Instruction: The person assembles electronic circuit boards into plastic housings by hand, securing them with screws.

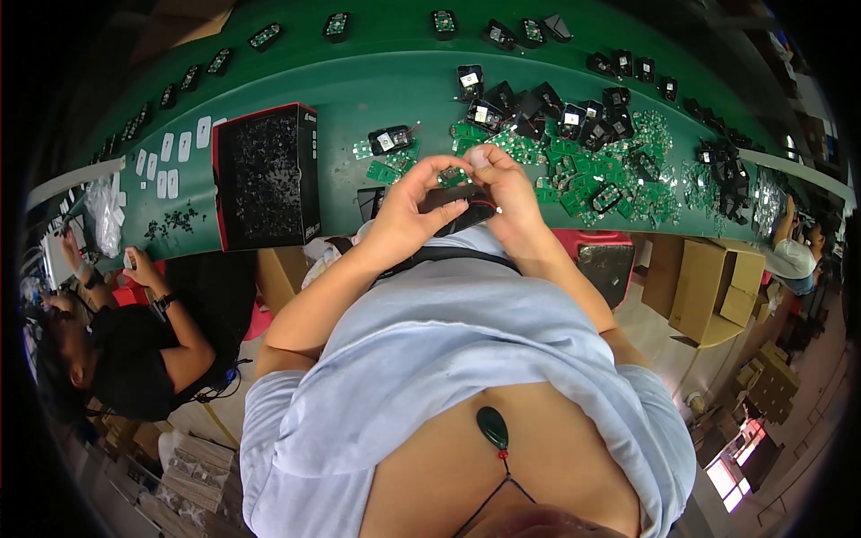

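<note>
Just beyond my waist, at the near edge of the green table, both my hands meet over one small assembly. My left hand (408,211) is closed round a black plastic housing (466,218), its thumb lying along the near side. A small green circuit board (455,177) sits at the top of this housing, between my hands. My right hand (507,188) pinches at the board's right edge with thumb and forefinger; the exact contact is hidden by the fingers. A thin red wire (485,205) shows along the housing by my right hand.
Loose green circuit boards (574,166) and black housings (529,108) lie heaped right of my hands. Left stands a black box (266,179) of small black parts. More housings (336,25) line the far strip. A co-worker (134,359) sits at left; cartons (713,291) stand at right.
</note>
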Available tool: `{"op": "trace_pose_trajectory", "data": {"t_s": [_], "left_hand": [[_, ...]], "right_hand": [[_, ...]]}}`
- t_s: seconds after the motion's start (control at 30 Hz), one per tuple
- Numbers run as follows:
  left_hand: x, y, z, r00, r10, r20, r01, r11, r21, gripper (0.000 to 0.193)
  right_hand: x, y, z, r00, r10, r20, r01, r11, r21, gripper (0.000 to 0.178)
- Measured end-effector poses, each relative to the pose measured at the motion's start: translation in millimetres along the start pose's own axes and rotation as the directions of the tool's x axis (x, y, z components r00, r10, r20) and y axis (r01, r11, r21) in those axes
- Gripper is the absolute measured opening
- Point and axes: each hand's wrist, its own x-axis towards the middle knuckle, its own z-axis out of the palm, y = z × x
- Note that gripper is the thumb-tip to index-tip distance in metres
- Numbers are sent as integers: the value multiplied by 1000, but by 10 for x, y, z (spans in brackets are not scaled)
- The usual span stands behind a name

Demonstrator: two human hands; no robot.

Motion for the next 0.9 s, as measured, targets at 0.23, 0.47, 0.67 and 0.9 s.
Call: {"op": "trace_pose_trajectory", "data": {"t_s": [0.23,0.47,0.67,0.9], "left_hand": [[-33,-130,52,992,64,-107,-31,958,286,35],[-121,-152,12,1000,-27,-8,28,996,89,37],[72,-134,-211,948,-103,-301,12,957,-290,20],[53,55,-213,937,-102,-335,-45,914,-403,23]], "right_hand": [[77,83,7,993,76,-85,-77,997,-10,8],[689,-382,-631,923,-321,-213,251,921,-299,8],[566,116,-486,931,-359,72,121,114,-986,14],[145,-193,-36,963,-147,226,246,824,-511,20]]}}
